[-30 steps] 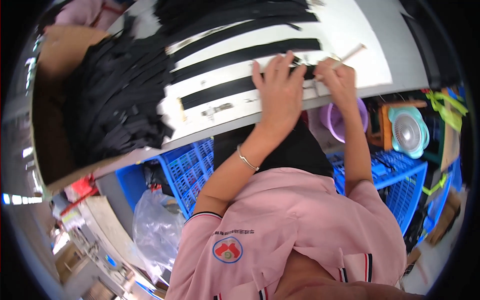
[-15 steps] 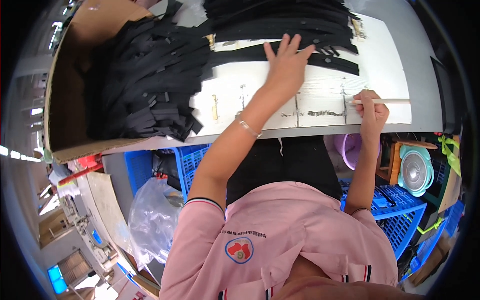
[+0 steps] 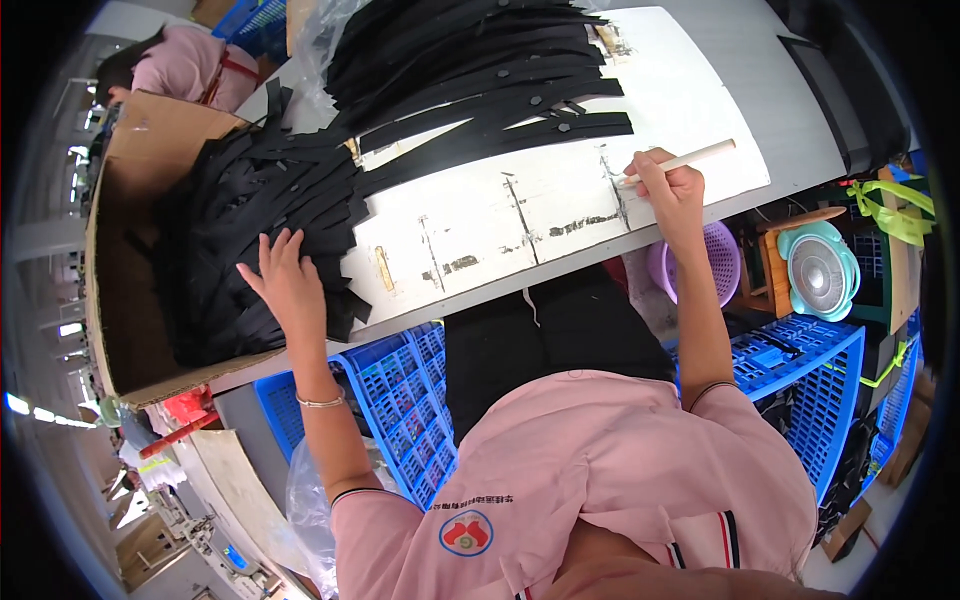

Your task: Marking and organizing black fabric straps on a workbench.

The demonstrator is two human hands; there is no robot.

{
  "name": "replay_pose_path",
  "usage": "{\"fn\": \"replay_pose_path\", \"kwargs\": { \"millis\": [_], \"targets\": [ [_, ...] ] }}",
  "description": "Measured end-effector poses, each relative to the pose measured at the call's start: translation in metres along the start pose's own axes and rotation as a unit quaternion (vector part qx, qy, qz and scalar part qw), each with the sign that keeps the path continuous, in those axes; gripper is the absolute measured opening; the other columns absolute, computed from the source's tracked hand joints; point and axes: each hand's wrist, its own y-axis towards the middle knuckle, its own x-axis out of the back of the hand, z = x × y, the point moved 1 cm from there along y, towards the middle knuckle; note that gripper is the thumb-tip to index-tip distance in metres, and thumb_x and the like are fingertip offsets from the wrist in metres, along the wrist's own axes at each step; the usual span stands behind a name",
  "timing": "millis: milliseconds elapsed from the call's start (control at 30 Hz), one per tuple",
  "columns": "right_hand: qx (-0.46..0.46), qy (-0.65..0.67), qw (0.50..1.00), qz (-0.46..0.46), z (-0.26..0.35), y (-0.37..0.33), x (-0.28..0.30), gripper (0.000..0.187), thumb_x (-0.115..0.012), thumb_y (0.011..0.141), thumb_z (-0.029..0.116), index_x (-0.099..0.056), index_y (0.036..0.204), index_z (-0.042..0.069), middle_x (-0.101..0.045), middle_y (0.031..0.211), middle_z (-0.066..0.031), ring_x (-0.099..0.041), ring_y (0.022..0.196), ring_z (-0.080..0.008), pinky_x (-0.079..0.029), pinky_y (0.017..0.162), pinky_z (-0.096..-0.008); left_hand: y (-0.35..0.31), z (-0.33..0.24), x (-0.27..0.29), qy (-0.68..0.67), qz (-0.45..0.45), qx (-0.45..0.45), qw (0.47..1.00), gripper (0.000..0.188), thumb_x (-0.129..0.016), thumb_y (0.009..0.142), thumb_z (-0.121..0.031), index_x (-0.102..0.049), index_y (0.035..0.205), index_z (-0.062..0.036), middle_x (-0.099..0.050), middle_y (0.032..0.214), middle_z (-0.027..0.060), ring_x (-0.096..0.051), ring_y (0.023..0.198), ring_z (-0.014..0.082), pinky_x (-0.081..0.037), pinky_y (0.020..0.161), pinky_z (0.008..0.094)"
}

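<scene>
My left hand (image 3: 288, 283) is over a heap of black fabric strips (image 3: 235, 215) in an open cardboard box, its fingers spread and nothing visibly gripped. Between the fingers of my right hand (image 3: 670, 190) is a pale pencil-like stick (image 3: 705, 154), its tip close to a dark mark on a white board (image 3: 470, 205). One black strip (image 3: 585, 124) lies across the board, with a small round disc near its right end. Beyond it a thick stack of similar strips (image 3: 460, 50) covers the board's far side.
The cardboard box (image 3: 115, 250) stands at the left. Below the table edge are blue plastic crates (image 3: 405, 400), a purple basket (image 3: 715, 262) and a teal fan (image 3: 822, 270). A dark flat panel (image 3: 825, 100) lies at right. Another person (image 3: 190, 70) bends beyond the box.
My left hand has left the strip on the board and moved left to the heap in the box. My right hand still holds the stick near the board. The whole view has shifted and turned.
</scene>
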Motion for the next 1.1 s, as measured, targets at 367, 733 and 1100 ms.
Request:
{"fn": "replay_pose_path", "kwargs": {
  "millis": [367, 733, 1100],
  "targets": [
    [-0.017, -0.021, 1.0, 0.006, 0.002, 0.001, -0.003, 0.024, -0.067, 0.099, 0.017, -0.075, 0.085, 0.0, -0.061, 0.067, 0.0013, -0.048, 0.061, -0.0031, -0.037, 0.056, -0.0211, 0.003, -0.062, -0.011, -0.247, -0.034, -0.023, 0.968, 0.016, -0.079, 0.083, -0.019, -0.077, 0.093, -0.0067, -0.076, 0.105, 0.0059, -0.066, 0.118, 0.0266, -0.022, 0.12, 0.0553],
    [0.024, -0.046, 0.999, 0.006, 0.015, -0.001, -0.01, 0.025, -0.061, 0.104, 0.018, -0.07, 0.123, 0.004, -0.066, 0.074, -0.0004, -0.055, 0.065, -0.0049, -0.043, 0.059, -0.023, -0.014, -0.165, -0.029, -0.321, -0.117, -0.025, 0.939, 0.015, -0.069, 0.093, -0.018, -0.075, 0.103, -0.0082, -0.073, 0.112, 0.0077, -0.066, 0.112, 0.0253, -0.039, 0.11, 0.0498],
    [0.298, -0.451, 0.831, 0.13, 0.006, -0.06, -0.039, 0.039, -0.071, 0.093, 0.022, -0.064, 0.13, 0.01, -0.066, 0.136, -0.0084, -0.057, 0.134, -0.0248, -0.033, 0.117, -0.0471, -0.044, -0.237, -0.019, -0.391, -0.067, -0.087, 0.914, 0.039, -0.07, 0.092, -0.016, -0.065, 0.126, 0.0005, -0.061, 0.136, 0.0184, -0.051, 0.135, 0.0369, -0.029, 0.117, 0.055]
  ]
}}
